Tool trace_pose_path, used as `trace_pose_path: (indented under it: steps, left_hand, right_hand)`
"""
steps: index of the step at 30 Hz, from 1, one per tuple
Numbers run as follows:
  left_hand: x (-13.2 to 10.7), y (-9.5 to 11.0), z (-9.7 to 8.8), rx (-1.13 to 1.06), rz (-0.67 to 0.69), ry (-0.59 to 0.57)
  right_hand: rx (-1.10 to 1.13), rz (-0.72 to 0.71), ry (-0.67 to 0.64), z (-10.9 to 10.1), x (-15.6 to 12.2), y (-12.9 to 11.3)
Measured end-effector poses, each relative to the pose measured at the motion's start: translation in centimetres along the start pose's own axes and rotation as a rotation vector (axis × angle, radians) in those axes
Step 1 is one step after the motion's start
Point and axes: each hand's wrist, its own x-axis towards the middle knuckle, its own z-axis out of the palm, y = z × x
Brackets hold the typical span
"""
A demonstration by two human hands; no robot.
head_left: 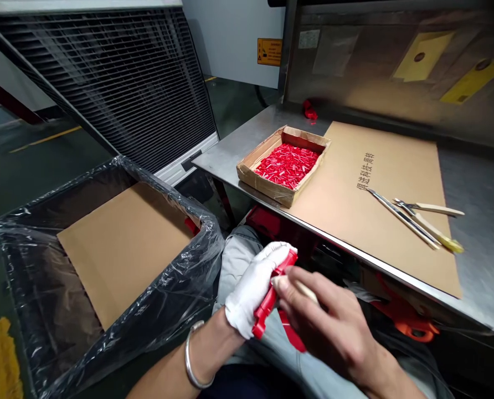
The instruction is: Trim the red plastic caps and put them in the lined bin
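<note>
My left hand [253, 285], in a white glove, is wrapped round a long red plastic part [266, 307] above my lap. Bare and slightly blurred, my right hand [330, 316] grips a thin tool with a cream-coloured handle [306, 291]. Its fingertips are against the red part's edge, and the tool's working end is hidden. Another flat red piece [292, 332] shows below the hands, over my trousers.
A cardboard tray [267, 191] of small red scraps stands on the metal table [234, 147]. Cutting pliers [433, 209] and slim pointed tools [405, 219] lie on a cardboard sheet [346, 221]. At left is a bin lined with clear plastic [180, 288], with cardboard inside.
</note>
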Motion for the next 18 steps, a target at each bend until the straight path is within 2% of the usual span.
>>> trace_pose_path:
  steps: [2,5,9,14,18]
  left_hand:
    - [0.1,0.0,0.0,0.031,-0.004,-0.006]
    - [0.2,-0.1,0.0,0.057,-0.029,-0.027]
    - [0.4,0.0,0.0,0.146,0.089,-0.025]
    - [0.5,0.1,-0.2,0.305,0.159,-0.045]
    - [0.5,0.1,-0.3,0.253,0.124,-0.065]
  right_hand:
    - [0.007,0.017,0.02,0.1,-0.1,0.0]
    - [-0.002,-0.037,-0.02,0.3,-0.4,0.0]
    - [-0.031,0.037,0.036,0.3,-0.7,0.3]
    - [-0.029,-0.04,-0.009,0.4,-1.0,0.5]
    - [-0.032,0.056,0.07,0.7,-1.2,0.7]
